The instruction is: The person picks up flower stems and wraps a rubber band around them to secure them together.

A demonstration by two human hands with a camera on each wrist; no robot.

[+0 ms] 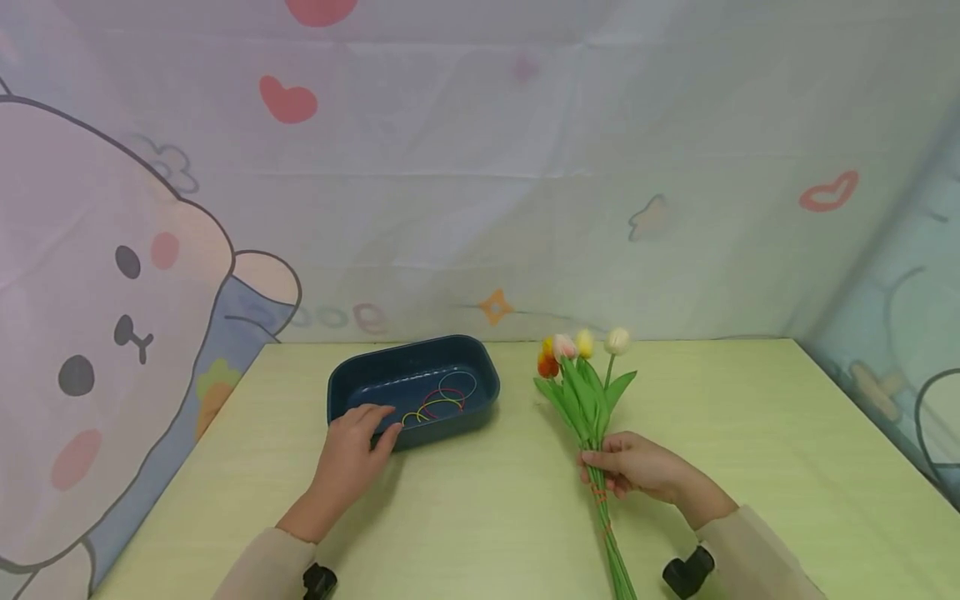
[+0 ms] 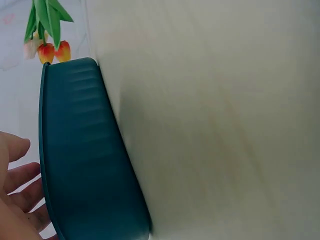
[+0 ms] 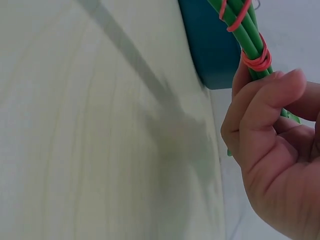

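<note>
My right hand holds a bunch of artificial tulips by the green stems, blossoms pointing away from me. Red rubber bands wrap the stems just beside the fingers in the right wrist view. The blossoms are orange-red, yellow, pink and white. At the near left rim of a dark blue basin, my left hand reaches over the edge with loosely bent fingers, grasping nothing. Thin rubber bands in yellow, red and light blue lie inside the basin.
The basin stands toward the back left of the pale wooden table. Behind the table hangs a printed cloth with a cartoon bear and hearts. A dark cable loops at the right edge.
</note>
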